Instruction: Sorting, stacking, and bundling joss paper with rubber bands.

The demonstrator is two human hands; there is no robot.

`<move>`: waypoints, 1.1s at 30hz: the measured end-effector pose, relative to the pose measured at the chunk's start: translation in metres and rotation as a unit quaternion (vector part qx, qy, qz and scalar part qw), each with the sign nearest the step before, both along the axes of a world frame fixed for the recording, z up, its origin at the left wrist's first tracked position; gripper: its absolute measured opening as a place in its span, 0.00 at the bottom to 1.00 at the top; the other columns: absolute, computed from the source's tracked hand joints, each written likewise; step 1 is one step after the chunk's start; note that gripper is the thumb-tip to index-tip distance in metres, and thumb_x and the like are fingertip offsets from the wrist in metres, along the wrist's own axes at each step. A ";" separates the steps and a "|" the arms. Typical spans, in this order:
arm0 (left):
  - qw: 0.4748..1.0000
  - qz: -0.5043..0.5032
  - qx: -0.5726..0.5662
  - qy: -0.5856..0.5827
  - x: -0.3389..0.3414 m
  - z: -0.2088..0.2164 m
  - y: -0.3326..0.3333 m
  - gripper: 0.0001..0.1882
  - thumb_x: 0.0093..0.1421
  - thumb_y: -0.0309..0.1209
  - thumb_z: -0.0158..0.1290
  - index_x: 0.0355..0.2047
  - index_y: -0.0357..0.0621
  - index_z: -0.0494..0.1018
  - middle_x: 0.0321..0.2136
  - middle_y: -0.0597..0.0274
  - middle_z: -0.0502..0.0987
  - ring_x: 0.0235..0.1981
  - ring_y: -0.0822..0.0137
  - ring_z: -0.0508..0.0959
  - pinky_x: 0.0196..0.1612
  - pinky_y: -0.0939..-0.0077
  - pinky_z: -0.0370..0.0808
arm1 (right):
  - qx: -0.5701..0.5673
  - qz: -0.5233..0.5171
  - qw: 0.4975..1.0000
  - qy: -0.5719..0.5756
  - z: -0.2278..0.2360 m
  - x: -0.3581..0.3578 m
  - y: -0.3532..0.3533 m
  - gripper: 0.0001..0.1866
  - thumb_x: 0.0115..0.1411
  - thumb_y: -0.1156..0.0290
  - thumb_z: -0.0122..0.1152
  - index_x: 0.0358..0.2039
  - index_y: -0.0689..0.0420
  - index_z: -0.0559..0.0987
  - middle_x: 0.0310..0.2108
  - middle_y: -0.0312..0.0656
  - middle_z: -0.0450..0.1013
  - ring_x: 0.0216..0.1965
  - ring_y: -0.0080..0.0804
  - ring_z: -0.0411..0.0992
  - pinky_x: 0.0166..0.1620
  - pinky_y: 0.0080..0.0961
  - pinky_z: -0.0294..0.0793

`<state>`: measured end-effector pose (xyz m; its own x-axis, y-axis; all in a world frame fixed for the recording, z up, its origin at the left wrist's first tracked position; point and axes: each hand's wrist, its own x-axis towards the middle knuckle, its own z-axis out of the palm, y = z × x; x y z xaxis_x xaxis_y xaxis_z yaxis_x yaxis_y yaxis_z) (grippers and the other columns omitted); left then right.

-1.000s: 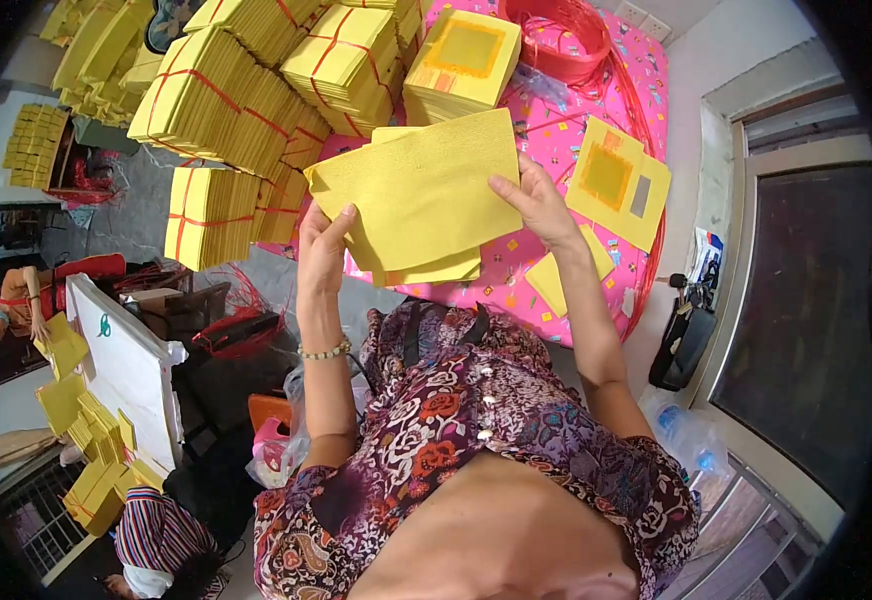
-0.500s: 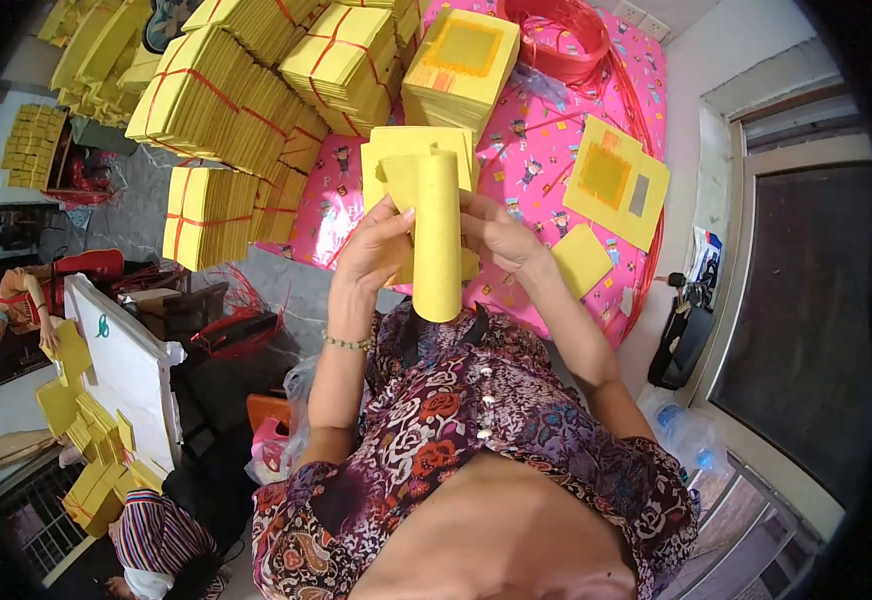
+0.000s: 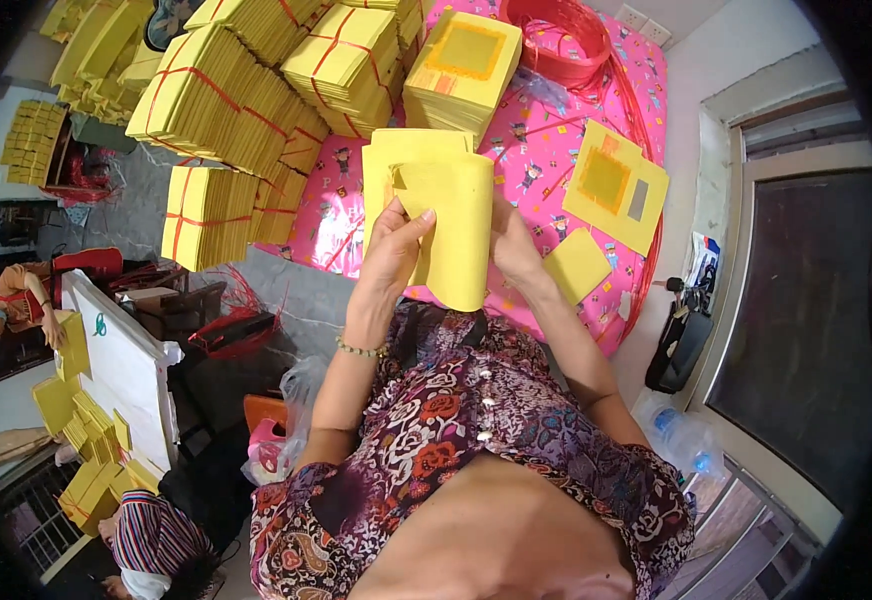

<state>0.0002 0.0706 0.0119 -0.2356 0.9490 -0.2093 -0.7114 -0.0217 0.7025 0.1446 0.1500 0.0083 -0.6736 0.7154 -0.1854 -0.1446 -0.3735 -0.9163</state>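
My left hand (image 3: pixel 396 240) is closed on the left edge of a sheaf of yellow paper (image 3: pixel 456 225), thumb lying on the front. The sheaf curves over in a bend along its right side. At that side is my right hand (image 3: pixel 513 245), gripping from behind the bend, most of its fingers hidden. Just beyond the held sheaf lies a pile of yellow paper (image 3: pixel 418 141) on the pink patterned tabletop (image 3: pixel 516 205). A smaller yellow piece (image 3: pixel 578 264) rests near my right forearm.
Tied yellow bundles (image 3: pixel 211 90) stand at the far left, beside a printed yellow stack (image 3: pixel 461 55). A red strapping coil (image 3: pixel 561 45) lies at the back, a printed yellow sheet (image 3: pixel 616 185) at the right. People work by a white table (image 3: pixel 121 350) at left.
The sheaf was curled into a narrow roll and now shows a broader, flatter front, its bend farther right. My right hand's fingers have gone behind it, and my left hand has shifted slightly right.
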 end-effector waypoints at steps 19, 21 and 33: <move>0.966 0.045 -0.103 0.231 0.002 0.028 -0.017 0.11 0.60 0.26 0.54 0.42 0.37 0.71 0.35 0.65 0.77 0.35 0.79 0.74 0.38 0.84 0.72 | 0.042 -0.003 0.998 0.043 0.000 0.009 -0.007 0.23 0.59 0.71 0.57 0.53 0.63 0.65 0.45 0.41 0.71 0.44 0.24 0.70 0.46 0.23 0.72; 0.969 0.048 -0.083 0.227 -0.002 0.024 -0.015 0.10 0.60 0.27 0.53 0.41 0.38 0.71 0.34 0.66 0.76 0.34 0.81 0.74 0.37 0.85 0.71 | 0.010 -0.011 0.998 0.059 0.000 0.008 -0.006 0.22 0.59 0.71 0.57 0.53 0.63 0.65 0.46 0.41 0.71 0.44 0.24 0.71 0.46 0.23 0.72; 0.982 0.025 -0.085 0.169 -0.009 0.025 -0.003 0.22 0.65 0.32 0.47 0.57 0.38 0.59 0.36 0.66 0.76 0.35 0.79 0.73 0.38 0.85 0.69 | -0.084 0.010 0.994 0.070 -0.002 0.008 0.004 0.22 0.61 0.71 0.55 0.54 0.63 0.65 0.47 0.42 0.71 0.45 0.26 0.71 0.48 0.23 0.73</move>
<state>-0.0090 0.0673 0.0365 -0.3642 0.8928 -0.2653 -0.4389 0.0867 0.8944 0.1522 0.1541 0.0063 -0.7148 0.6689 -0.2039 -0.2577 -0.5230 -0.8125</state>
